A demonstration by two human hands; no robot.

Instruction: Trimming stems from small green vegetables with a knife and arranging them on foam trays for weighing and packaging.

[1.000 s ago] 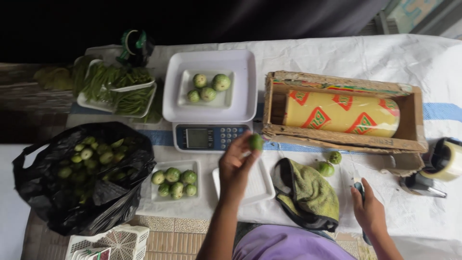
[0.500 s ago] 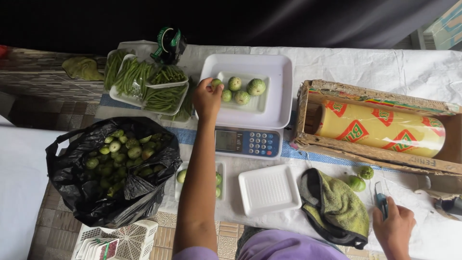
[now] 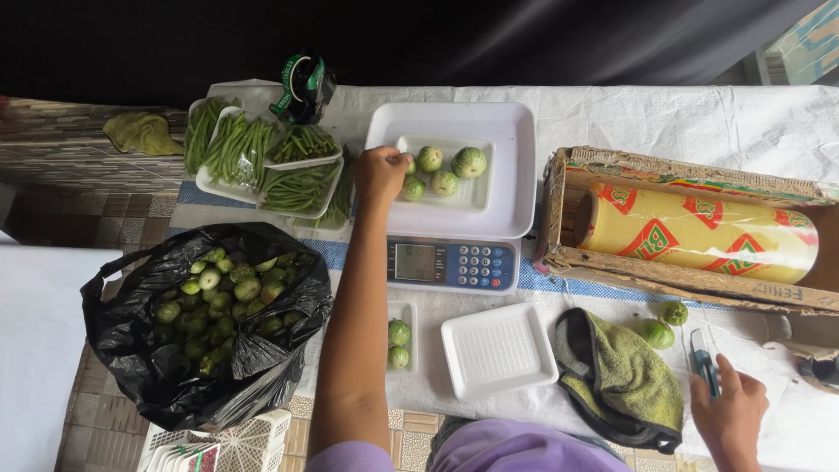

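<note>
The left forearm hides most of the small tray [image 3: 404, 336] near the body; the right wrist is cut off by the lower frame edge. Bare cloth lies open on the table [image 3: 699, 118] beyond the wrap box [image 3: 690, 229]. The left hand [image 3: 380, 173], fingers curled, touches a green fruit [image 3: 409, 164] in the white tray [image 3: 459, 179] on the scale [image 3: 450, 262]. The right hand [image 3: 728, 411] pinches a small blue tool [image 3: 702, 363].

Left arm [image 3: 354, 350] covering most of the small tray of green eggplants [image 3: 399, 343], left hand's fingers [image 3: 395, 168] hiding part of one eggplant, right hand [image 3: 727, 415] perhaps holding a blue tool [image 3: 703, 367], white basket [image 3: 218, 443] cut off below.
</note>
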